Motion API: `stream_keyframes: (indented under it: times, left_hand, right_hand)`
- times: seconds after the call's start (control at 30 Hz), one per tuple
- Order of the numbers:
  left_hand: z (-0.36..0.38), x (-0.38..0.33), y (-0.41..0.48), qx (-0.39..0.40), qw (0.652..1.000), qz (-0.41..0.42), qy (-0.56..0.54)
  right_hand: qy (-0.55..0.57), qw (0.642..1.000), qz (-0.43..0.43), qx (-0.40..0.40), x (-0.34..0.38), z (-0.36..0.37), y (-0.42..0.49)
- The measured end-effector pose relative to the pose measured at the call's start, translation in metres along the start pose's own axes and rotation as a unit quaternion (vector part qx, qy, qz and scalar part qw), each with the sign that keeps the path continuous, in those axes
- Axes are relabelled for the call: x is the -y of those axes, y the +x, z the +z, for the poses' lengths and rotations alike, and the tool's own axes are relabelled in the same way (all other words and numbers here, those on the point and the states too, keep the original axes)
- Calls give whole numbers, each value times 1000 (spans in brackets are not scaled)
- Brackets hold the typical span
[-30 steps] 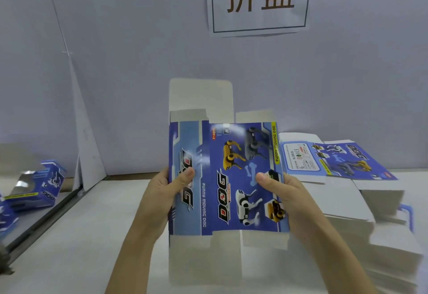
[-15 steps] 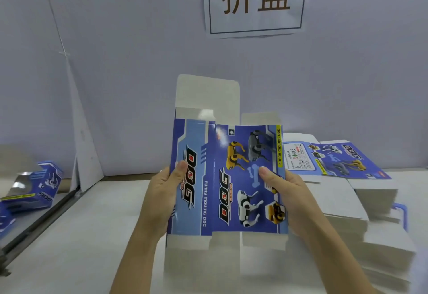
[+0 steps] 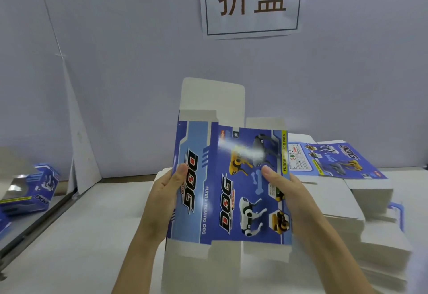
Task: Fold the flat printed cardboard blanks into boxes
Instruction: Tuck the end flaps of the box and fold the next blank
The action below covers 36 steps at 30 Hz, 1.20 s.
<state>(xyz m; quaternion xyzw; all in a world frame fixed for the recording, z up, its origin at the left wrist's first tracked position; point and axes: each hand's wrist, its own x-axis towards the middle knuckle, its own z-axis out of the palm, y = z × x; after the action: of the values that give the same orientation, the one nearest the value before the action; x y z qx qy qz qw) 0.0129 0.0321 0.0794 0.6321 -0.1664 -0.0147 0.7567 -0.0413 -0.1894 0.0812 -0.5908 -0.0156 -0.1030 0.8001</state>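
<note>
Head view: left hand [image 3: 163, 197], right hand [image 3: 286, 191] pinch glossy blue cardboard blank [image 3: 229, 187], plain grey flaps.

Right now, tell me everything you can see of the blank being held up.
The held blank is glossy blue printed cardboard showing robot dogs and DOG lettering, with plain whitish flaps at top and bottom. It stands roughly upright above the table, printed side to the camera. The left hand and right hand grip its side edges, thumbs on the print.

A blue printed cardboard blank [image 3: 229, 185] is standing upright at centre; a stack of flat white-and-blue cardboard blanks [image 3: 342, 191] is lying right of it, a folded blue cardboard box [image 3: 30, 189] far left.
</note>
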Motion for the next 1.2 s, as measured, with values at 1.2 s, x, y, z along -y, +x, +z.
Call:
stream_keyframes:
  times: [1.2]
  left_hand:
    - [19,-26,-20,82,937,295,165]
  right_hand:
    - [-239,910,-338,27,17,13,-17]
